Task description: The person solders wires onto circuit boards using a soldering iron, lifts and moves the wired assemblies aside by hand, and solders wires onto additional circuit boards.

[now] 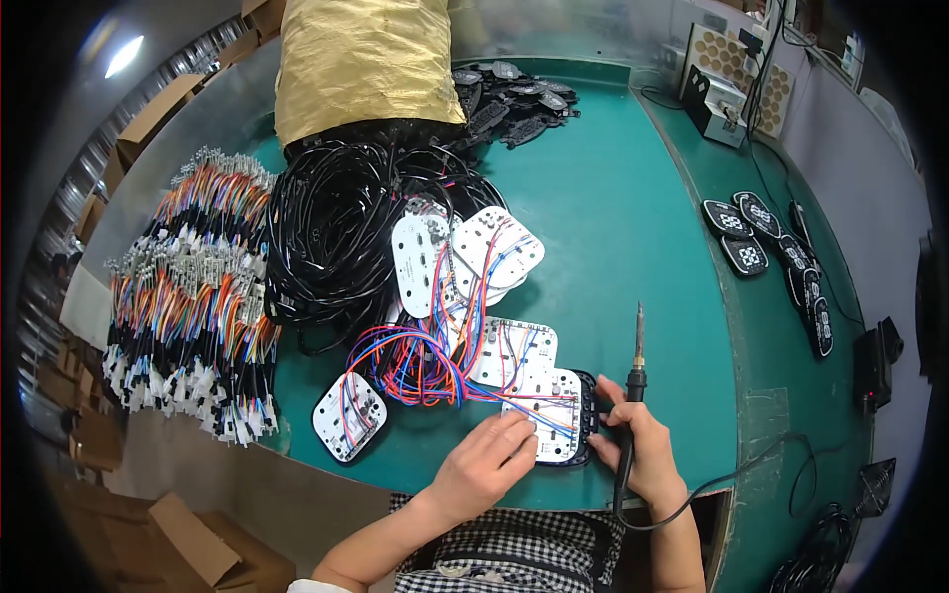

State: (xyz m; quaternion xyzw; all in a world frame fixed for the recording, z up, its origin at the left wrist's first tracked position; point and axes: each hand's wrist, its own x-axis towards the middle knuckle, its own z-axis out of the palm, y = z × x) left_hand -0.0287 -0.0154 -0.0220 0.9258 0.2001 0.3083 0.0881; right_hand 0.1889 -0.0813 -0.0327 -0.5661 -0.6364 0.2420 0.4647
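Observation:
In front of me a white circuit board [554, 405] with red and blue wires sits in a black plastic housing [587, 407]. My left hand [484, 465] has its bent fingers closed at the board's left edge, by the wires. My right hand [641, 450] holds a soldering iron [630, 425], tip pointing up and away from the board. Its thumb and fingers also touch the housing's right side. Behind the board lies another white circuit board [516, 351], and a wired board in a black case [349, 417] rests to the left.
Bundled coloured wires [415, 366] run between boards. More white boards [425, 265] lean against black cable coils [331, 232]. Connector leads [198, 306] are piled at left. Behind are a gold bag [366, 69] and black plastic parts [514, 99]; display panels [748, 255] lie at right.

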